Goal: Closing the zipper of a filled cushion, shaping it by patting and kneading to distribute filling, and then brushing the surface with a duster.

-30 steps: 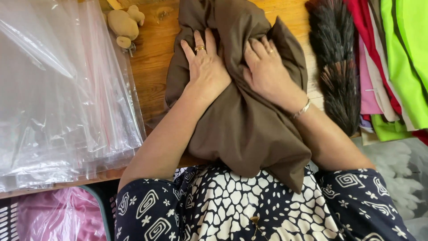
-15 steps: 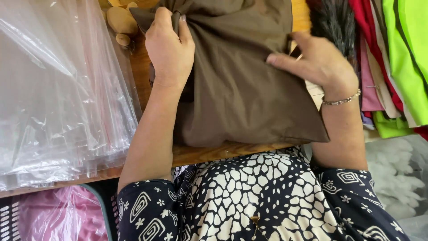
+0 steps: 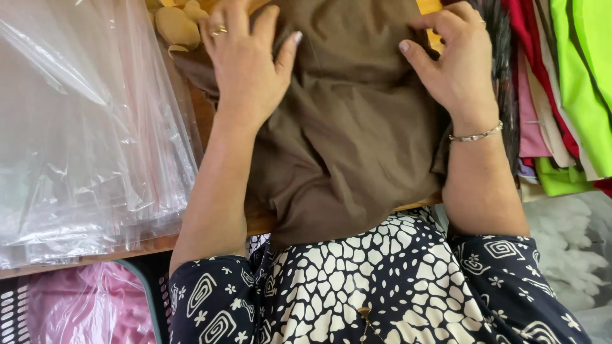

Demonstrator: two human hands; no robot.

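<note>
your left hand [image 3: 245, 70] and right hand [image 3: 456, 64] lie open, pressing flat on brown cloth [image 3: 344, 140] on the table [image 3: 153, 245]. clear plastic bags [image 3: 83, 127] piled left, pink stuff in a crate [image 3: 76, 309] below.

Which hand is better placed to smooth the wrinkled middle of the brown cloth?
Probably the left hand: it lies flat on the brown cloth with its thumb toward the creases. The right hand sits arched at the cloth's far right edge.

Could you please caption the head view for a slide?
Left hand and right hand press brown cloth flat beside clear bags.
</note>
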